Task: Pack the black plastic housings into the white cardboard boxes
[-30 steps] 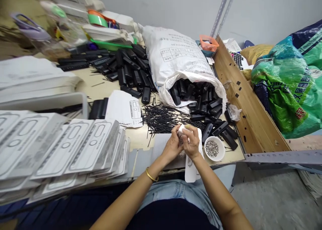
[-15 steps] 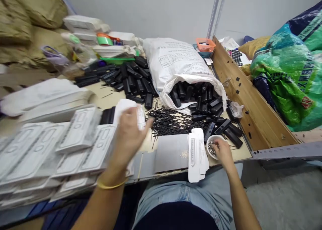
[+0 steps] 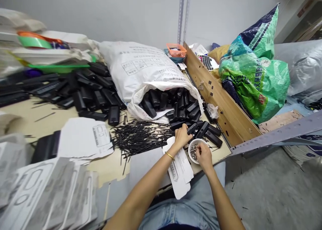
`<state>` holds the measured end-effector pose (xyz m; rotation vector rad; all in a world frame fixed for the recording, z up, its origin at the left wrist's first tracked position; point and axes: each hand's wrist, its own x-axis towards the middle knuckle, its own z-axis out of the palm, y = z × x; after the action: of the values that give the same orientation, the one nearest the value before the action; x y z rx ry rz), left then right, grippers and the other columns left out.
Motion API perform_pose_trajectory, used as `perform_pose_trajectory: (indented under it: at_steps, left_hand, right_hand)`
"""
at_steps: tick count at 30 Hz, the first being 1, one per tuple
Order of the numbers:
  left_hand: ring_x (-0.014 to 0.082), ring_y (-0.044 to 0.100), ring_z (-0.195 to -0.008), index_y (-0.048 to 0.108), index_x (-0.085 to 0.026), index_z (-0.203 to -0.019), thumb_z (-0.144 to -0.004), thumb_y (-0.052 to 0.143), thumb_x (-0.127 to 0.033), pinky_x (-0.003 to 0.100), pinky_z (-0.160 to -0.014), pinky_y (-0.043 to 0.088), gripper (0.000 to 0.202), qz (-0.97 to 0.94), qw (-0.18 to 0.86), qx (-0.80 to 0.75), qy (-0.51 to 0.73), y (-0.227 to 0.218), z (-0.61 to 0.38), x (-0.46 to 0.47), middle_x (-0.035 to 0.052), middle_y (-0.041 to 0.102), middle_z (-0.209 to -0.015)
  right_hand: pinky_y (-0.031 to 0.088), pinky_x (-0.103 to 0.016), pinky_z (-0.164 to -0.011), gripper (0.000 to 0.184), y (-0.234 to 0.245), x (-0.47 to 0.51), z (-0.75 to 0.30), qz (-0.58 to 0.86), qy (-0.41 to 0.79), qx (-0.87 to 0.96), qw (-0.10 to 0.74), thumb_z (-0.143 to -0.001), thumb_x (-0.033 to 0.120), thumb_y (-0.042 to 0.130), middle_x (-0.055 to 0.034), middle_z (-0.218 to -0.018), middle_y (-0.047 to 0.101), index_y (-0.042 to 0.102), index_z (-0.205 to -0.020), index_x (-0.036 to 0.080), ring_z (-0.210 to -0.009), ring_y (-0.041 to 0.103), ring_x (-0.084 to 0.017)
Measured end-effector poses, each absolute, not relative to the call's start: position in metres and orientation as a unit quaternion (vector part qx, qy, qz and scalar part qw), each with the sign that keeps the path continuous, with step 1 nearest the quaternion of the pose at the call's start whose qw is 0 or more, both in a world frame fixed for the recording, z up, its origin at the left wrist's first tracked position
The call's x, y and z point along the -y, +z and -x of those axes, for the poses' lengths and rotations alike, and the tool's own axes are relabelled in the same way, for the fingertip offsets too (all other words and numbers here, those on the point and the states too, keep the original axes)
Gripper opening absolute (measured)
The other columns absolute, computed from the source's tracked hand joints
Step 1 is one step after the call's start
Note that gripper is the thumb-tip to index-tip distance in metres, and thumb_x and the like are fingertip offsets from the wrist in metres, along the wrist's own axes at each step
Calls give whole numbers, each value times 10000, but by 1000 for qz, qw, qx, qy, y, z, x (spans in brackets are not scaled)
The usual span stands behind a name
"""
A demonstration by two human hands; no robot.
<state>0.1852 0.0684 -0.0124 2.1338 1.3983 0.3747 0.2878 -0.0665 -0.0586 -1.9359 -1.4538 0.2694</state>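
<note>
The left fingers (image 3: 183,132) have moved from near the white cards (image 3: 80,136) to a black case (image 3: 192,128)

Stretches both bare forearms (image 3: 148,184) forward, angled inward. Reaches farther out with the left hand (image 3: 182,136), with curled fingers (image 3: 184,127). Holds the right hand (image 3: 204,156) nearer, with bent, bunched fingers.

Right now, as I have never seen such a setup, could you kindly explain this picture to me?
There is no machine: these are a person's two bare hands, seen from a camera worn on the head. The left hand is at a black casing; whether it grips it is unclear. The right hand dips into a white bowl of small metal parts. On the table lie black sticks, printed white cards and an open white sack of casings.
</note>
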Motion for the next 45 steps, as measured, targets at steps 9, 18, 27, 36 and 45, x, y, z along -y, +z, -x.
perform_pose_trajectory:
  at_steps: [9,18,27,36,45]
  left_hand:
    - [227,567,-1034,561,-202,-1128,-743,604,-215,392,-940,424,388,-721,359,-445,392,14,-94,-48,70,612,-1096]
    - [177,622,-949,624,-195,-976,-745,688,-244,365,-913,484,244,-181,667,-438,575,43,-56,-14,36,671,-986]
    - [179,651,-963,592,-131,-1071,-951,384,-209,360,-849,558,253,37,789,-365,492,28,-70,-8,113,676,-1021]
    - [172,615,-1015,585,-173,-1016,-889,543,-271,379,-938,501,167,-75,789,-363,490,25,-75,5,74,668,-1024]
    - [178,613,-978,532,-225,-1003,-777,670,-344,381,-875,517,290,-192,714,-404,539,20,-76,12,41,645,-1043]
  right_hand:
    - [472,-271,-698,187,-18,44,-268,549,419,266,672,-727,295,699,-18,-814,679,584,-830,190,-689,594,-123]
    - [487,-258,-679,115,4,38,-214,487,501,278,659,-744,237,698,-14,-801,694,619,-810,188,-681,605,-111]
    - [483,-324,-754,75,2,54,-194,577,357,348,647,-807,250,621,-43,-860,680,638,-835,183,-777,614,-157]
    - [412,-395,-844,94,8,54,-203,607,231,514,560,-846,260,576,-40,-841,658,648,-790,236,-878,571,-206]
    - [399,-365,-820,115,-3,57,-202,605,221,560,520,-861,236,548,-27,-782,655,615,-769,224,-799,579,-188]
